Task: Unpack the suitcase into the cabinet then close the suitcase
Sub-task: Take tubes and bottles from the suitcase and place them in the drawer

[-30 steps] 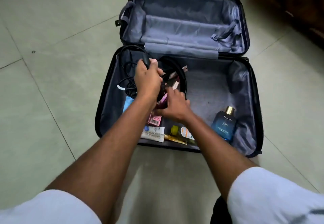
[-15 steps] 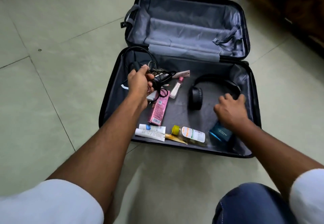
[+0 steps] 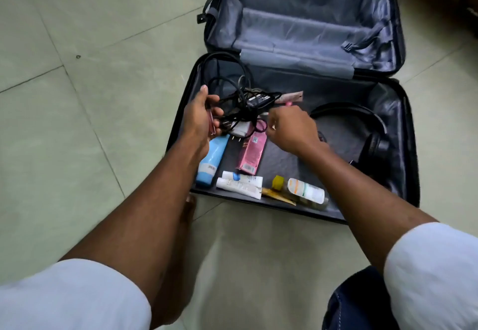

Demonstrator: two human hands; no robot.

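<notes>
Head view: in the suitcase (image 3: 403, 148), left hand (image 3: 200, 120) grips the cable tangle (image 3: 243, 108); right hand (image 3: 291, 129) pinches something hidden. Cables are light, floppy and snag-prone, so gather them at the adapter (image 3: 258, 100).

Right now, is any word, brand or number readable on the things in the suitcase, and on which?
None can be read.
Pink box: barcode and print, blurred.
Blue tube: label too small.
White tubes: blue markings, illegible.
Clear bottle: orange and green label, blurred.
Black charger: label unreadable.
</notes>
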